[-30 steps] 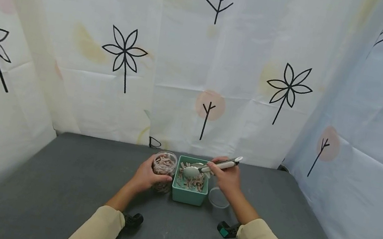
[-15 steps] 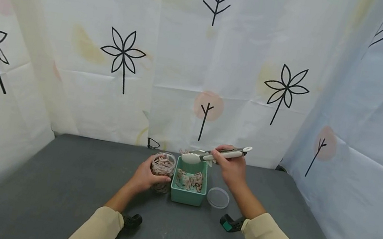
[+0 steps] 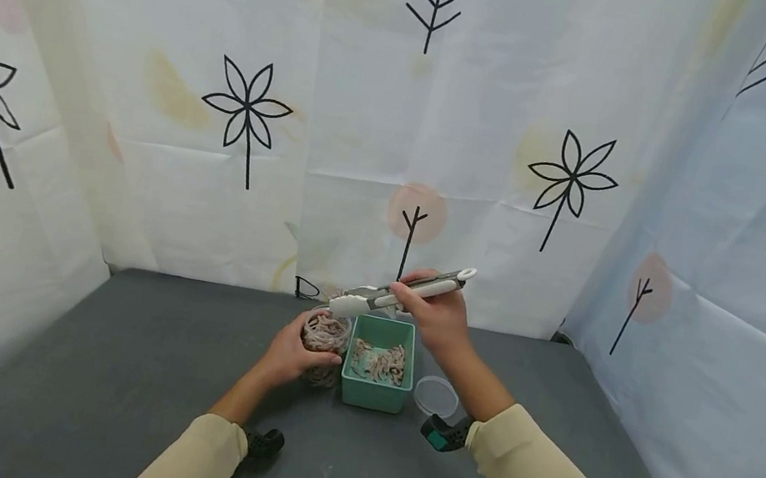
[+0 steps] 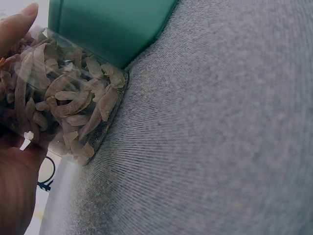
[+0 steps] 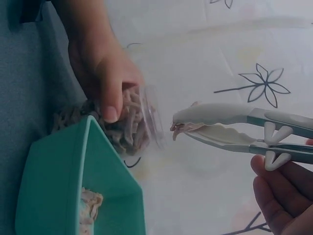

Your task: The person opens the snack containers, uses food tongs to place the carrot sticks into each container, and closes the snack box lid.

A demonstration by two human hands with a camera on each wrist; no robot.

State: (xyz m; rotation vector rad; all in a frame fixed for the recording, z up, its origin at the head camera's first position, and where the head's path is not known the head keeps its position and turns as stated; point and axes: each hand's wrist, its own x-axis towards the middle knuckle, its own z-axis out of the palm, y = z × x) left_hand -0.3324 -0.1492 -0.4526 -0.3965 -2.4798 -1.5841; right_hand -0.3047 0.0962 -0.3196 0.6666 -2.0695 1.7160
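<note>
My left hand (image 3: 289, 353) grips a clear plastic jar (image 4: 73, 98) full of pale brownish dried strips, its thumb across the near side. The jar stands on the table against a green box (image 3: 375, 394). Some of the same strips (image 3: 379, 363) lie inside that box. My right hand (image 3: 437, 314) holds white and grey tongs (image 3: 399, 297) by their handles. The tongs' tips (image 5: 205, 115) pinch a few strips and stand just above the jar's open mouth, apart from it in the right wrist view.
A round clear lid (image 3: 436, 397) lies on the dark grey table (image 3: 172, 407), right of the green box. Behind the table hangs a white curtain (image 3: 358, 116) with printed plants, and more curtain closes both sides.
From low in the green box, the tongs have risen with strips in their tips, then moved left to above the jar. My left hand and the jar have stayed in place.
</note>
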